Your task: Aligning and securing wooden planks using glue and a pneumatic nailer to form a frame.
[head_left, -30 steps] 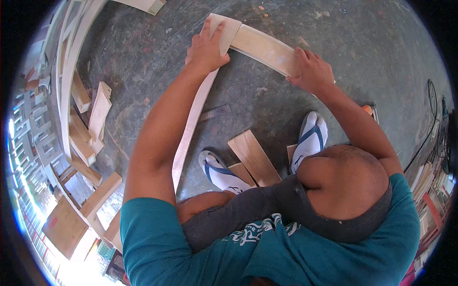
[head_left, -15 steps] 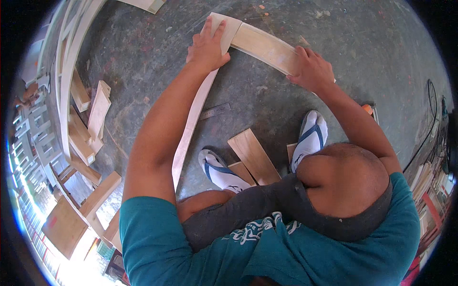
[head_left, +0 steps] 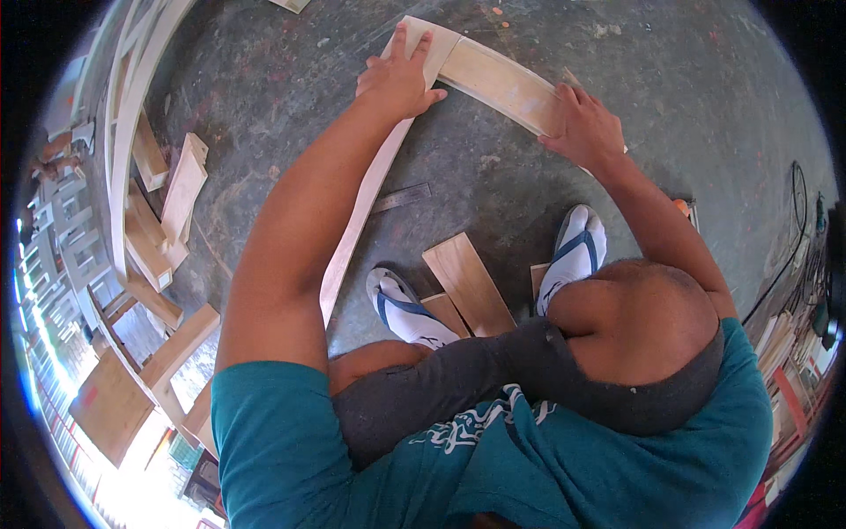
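My left hand (head_left: 394, 84) lies with fingers spread on the far end of a long pale wooden board (head_left: 366, 207), its thumb out over the inner edge. This board runs back toward me under my left forearm. A shorter, wider board (head_left: 498, 81) meets it at the far corner, with a thin seam between them. Around the right end of the shorter board, my right hand (head_left: 586, 130) is closed, hiding part of that end. A flat metal ruler (head_left: 402, 197) rests on the floor inside the angle of the two boards.
Short wood offcuts (head_left: 467, 280) lie between my sandalled feet. At left stand long curved-looking rails (head_left: 132, 115) and loose wood blocks (head_left: 182, 198). An orange-tipped object (head_left: 682, 208) sits beyond my right knee. A dark cable (head_left: 797, 212) trails along the far right.
Both hands and the two joined boards have shifted slightly to the right over the floor. My hold on them looks the same.
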`<state>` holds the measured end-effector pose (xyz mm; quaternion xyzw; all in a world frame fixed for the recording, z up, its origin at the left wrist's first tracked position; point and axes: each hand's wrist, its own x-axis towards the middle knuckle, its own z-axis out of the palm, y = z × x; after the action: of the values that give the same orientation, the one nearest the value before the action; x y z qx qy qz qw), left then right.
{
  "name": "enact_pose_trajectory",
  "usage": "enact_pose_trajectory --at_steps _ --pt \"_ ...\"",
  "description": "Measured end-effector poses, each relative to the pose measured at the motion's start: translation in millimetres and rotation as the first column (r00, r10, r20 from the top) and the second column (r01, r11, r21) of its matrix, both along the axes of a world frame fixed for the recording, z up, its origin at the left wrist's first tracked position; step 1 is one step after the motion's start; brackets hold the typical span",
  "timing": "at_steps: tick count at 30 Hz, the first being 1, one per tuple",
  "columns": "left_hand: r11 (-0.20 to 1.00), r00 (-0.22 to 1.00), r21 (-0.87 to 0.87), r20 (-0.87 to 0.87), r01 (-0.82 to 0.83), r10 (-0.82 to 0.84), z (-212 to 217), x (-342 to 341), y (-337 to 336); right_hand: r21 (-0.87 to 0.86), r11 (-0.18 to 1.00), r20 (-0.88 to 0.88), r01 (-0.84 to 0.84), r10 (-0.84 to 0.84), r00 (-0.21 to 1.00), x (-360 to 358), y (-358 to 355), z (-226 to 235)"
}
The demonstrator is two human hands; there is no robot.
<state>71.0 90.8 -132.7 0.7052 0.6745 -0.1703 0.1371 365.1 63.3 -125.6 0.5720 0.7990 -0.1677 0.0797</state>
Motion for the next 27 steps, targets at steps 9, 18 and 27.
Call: enact_pose_trajectory --at_steps 9,18,27 --pt "0.999 0.998 0.041 0.055 -0.02 0.018 -3 8 7 0.047 0.999 -0.055 0.021 -0.019 0.998 5 -3 -11" --pt "0.936 0.952 0.194 0.031 0.292 -0.304 -26 -9 23 0.09 0.996 -0.08 0.014 -0.007 0.997 2 -5 -12" --pt "0.894 0.925 0.255 -0.006 0.369 -0.381 -22 -8 18 0.105 0.994 -0.09 0.015 -0.005 0.996 5 -5 -12"
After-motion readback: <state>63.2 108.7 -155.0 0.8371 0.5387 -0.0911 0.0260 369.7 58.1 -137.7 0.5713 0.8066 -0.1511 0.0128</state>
